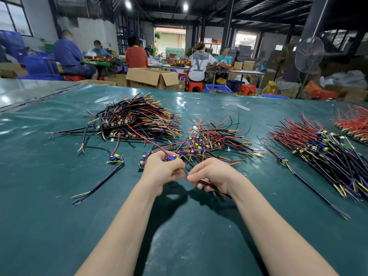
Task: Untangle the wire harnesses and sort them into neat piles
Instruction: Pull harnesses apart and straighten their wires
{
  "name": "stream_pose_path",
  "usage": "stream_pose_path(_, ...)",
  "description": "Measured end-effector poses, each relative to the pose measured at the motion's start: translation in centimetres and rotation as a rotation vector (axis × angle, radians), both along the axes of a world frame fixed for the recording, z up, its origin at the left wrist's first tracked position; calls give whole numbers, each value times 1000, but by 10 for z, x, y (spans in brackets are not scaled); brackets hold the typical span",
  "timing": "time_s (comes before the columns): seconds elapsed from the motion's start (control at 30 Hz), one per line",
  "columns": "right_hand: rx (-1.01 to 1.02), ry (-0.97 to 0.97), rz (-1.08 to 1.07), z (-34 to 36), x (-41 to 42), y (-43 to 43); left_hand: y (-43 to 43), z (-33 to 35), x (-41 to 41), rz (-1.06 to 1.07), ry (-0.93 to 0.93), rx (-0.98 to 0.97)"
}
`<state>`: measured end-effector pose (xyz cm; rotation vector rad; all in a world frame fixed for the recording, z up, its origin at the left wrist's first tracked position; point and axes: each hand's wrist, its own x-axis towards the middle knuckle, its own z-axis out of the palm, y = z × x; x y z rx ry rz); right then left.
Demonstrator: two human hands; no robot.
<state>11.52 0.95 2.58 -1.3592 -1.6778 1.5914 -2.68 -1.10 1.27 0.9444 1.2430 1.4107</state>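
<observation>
1. Both bare forearms reach forward from the near edge and converge over the glossy dark green table cover (pixel 59 216). The backs of the hands face up and the hands nearly touch.
2. The left hand (pixel 163 168) has its fingers curled round a wire harness (pixel 171 157), gripping it by its small blue circuit board. A red lead runs from there up and to the left.
3. The right hand (pixel 213 176) grasps the same harness's black sheathed cable between thumb and curled fingers. The cable passes under the palm and comes out beside the wrist.
4. The held harness sits just in front of the tangled heap (pixel 211 140) of red, black and yellow wires at the table's centre.
5. A stacked left pile (pixel 139 120) of black-sheathed harnesses lies further back. A right pile (pixel 326 154) with red leads lies well to the right.
6. A single loose harness (pixel 111 170) with a black cable lies to the left of the hands.
</observation>
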Motion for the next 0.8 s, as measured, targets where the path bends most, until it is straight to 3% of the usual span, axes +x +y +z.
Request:
stream_pose_path(0.27,-147,260,-56,2,2,4,2,-3,-6,-249,-423,80)
stream_pose_path(0.33,-142,264,-65,2,0,3,3,-6,-5,-294,-400,71)
stream_pose_path(0.5,-132,258,-74,2,-1,2,4,-10,1,-259,-25,50)
stream_pose_path(0.63,-148,292,-6,2,-4,2,3,-5,3,-125,-158,187)
stream_pose_path(0.8,-64,297,-26,3,-10,1,1,5,7,0,-189,206)
